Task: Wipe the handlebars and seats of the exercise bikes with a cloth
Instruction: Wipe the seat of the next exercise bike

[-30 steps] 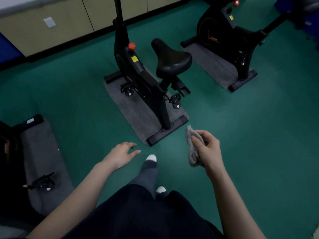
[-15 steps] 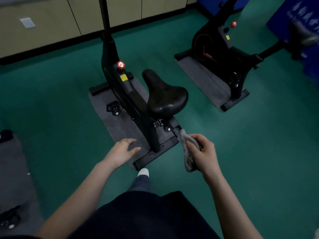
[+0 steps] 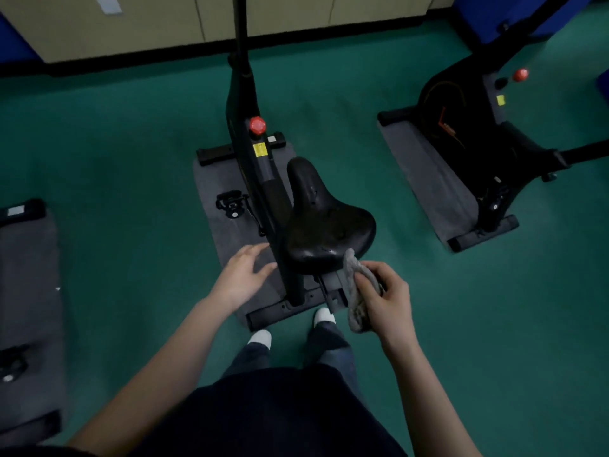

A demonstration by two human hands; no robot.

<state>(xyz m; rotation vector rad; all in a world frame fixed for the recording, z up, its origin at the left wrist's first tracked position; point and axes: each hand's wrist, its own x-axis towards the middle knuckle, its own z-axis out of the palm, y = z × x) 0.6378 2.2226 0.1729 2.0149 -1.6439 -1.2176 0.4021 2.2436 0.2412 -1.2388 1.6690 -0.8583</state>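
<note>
A black exercise bike (image 3: 253, 166) stands on a grey mat directly in front of me, its black seat (image 3: 323, 222) close below my view. My right hand (image 3: 385, 298) grips a bunched grey cloth (image 3: 354, 291) whose top end sits at the seat's rear right edge. My left hand (image 3: 240, 275) hovers with fingers spread just left of the seat post, holding nothing. The handlebars are out of view above the frame's top edge.
A second black bike (image 3: 478, 136) on its own mat stands at the right. Another mat (image 3: 26, 285) with part of a third bike lies at the left edge. Beige cabinets (image 3: 138, 21) line the far wall. Green floor (image 3: 115, 159) surrounds the mats. My feet stand by the bike's rear base.
I have walked up to the middle bike, so its seat now lies just ahead of my hands. The cloth in my right hand has reached the seat's rear edge.
</note>
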